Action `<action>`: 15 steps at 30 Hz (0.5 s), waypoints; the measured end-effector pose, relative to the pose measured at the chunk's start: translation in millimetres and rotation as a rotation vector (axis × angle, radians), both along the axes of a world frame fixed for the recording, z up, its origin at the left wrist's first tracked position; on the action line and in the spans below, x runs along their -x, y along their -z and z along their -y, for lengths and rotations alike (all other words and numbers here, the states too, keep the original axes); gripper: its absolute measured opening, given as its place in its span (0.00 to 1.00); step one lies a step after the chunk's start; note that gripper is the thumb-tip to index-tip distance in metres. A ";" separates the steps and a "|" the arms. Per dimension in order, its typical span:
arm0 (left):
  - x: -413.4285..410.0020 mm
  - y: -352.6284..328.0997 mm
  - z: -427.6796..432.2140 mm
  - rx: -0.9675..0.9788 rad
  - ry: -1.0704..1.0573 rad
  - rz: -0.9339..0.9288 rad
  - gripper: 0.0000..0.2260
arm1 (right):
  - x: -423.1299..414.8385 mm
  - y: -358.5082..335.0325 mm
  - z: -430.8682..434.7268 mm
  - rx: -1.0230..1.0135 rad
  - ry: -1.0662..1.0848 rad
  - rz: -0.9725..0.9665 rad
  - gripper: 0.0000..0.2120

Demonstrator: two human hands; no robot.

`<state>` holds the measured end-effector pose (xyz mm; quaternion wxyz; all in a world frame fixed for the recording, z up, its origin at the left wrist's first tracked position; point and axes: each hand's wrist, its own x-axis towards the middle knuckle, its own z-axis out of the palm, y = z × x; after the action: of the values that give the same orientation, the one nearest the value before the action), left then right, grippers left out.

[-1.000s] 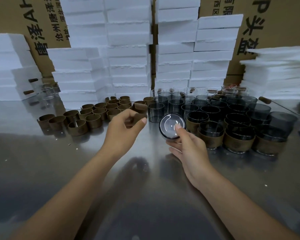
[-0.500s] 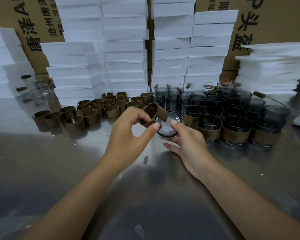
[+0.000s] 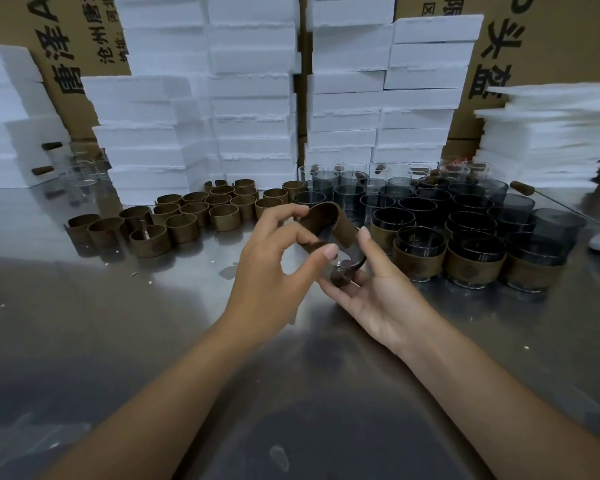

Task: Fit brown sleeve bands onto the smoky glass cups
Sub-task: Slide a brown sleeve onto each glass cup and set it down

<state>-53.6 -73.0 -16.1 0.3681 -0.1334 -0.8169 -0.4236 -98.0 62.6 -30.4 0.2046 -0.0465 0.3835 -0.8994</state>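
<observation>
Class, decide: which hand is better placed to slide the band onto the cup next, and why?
Left. The left hand pinches the band right by the cup, while the right hand is busy holding that cup.

Bare forearms reach the frame edge, and left hand (image 3: 274,271) and right hand (image 3: 381,292) show short trimmed nails.

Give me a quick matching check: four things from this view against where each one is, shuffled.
1 held sleeve band
2 spare sleeve bands
3 banded cups
4 white foam slabs

A stacked at the back
B front row on the right
C pinched by the left hand, at the smoky cup that the right hand holds
D standing on the table, left side

Pairs: 1-C, 2-D, 3-B, 4-A.
</observation>
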 end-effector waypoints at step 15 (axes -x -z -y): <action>-1.5 0.9 -5.9 -0.027 0.101 0.043 0.24 | -8.8 -8.7 2.2 -0.019 -0.070 0.027 0.38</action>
<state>-52.1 -67.1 -17.0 0.3306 -0.1602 -0.8110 -0.4554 -89.2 60.5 -21.7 0.2417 -0.0458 0.3875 -0.8884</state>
